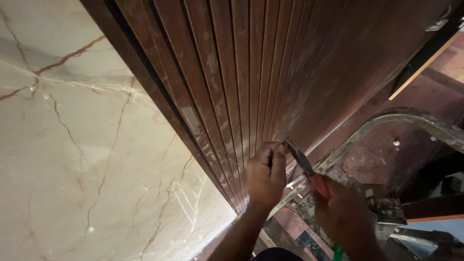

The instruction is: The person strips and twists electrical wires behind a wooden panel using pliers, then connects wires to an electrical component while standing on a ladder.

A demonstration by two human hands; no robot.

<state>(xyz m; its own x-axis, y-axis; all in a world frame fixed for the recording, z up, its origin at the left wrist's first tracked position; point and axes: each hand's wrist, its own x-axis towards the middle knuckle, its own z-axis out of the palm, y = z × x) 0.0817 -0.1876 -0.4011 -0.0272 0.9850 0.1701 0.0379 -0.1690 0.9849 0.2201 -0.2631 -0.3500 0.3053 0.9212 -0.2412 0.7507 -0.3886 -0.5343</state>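
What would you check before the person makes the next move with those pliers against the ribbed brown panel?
1. Left hand steady at the fluted wood panel: ok, its fingertips pinch something small and dark at a groove.
2. Right hand grip on the red-handled pliers: ok, the hand wraps the handle.
3. Plier tip on target: ok, it sits right beside the left fingertips.
4. Fingers clear of the tip: not ok, they are very close.
5. What is pinched: cannot tell, too small.
6. Footing on the ladder below: cannot tell, feet are hidden.
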